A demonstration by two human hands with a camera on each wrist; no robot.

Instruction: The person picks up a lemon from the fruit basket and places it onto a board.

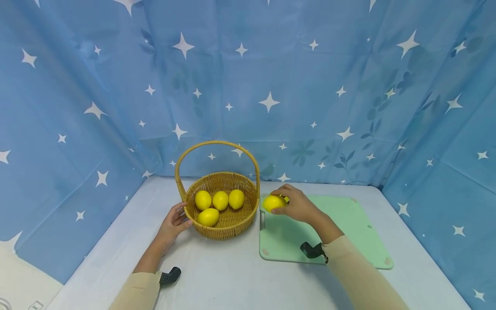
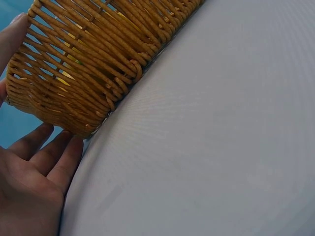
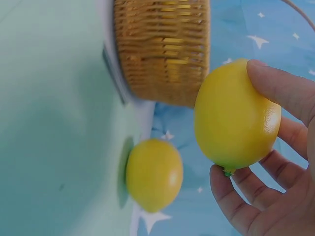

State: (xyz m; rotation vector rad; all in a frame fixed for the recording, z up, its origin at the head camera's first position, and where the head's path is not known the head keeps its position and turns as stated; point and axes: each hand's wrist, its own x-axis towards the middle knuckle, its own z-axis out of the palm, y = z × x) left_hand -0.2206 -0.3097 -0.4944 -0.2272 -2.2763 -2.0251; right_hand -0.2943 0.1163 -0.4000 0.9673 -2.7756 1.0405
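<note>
My right hand (image 1: pixel 300 206) grips a yellow lemon (image 1: pixel 273 202) just above the far left corner of a green cutting board (image 1: pixel 348 228). In the right wrist view the thumb and fingers (image 3: pixel 275 196) curl round this lemon (image 3: pixel 236 115), and a second lemon (image 3: pixel 154 174) lies on the board (image 3: pixel 49 123) beyond it. A wicker basket (image 1: pixel 232 228) with a hoop handle (image 1: pixel 217 143) stands left of the board and holds several lemons (image 1: pixel 220 200). My left hand (image 1: pixel 174 221) rests against the basket's left wall (image 2: pixel 88 64), fingers (image 2: pixel 49 157) straight at its base.
Everything stands on a pale grey table (image 1: pixel 232 275). A blue cloth with white stars (image 1: pixel 271 86) hangs close behind and on both sides. The board's slot handle (image 1: pixel 262 219) faces the basket. The basket's tall handle arches over its middle.
</note>
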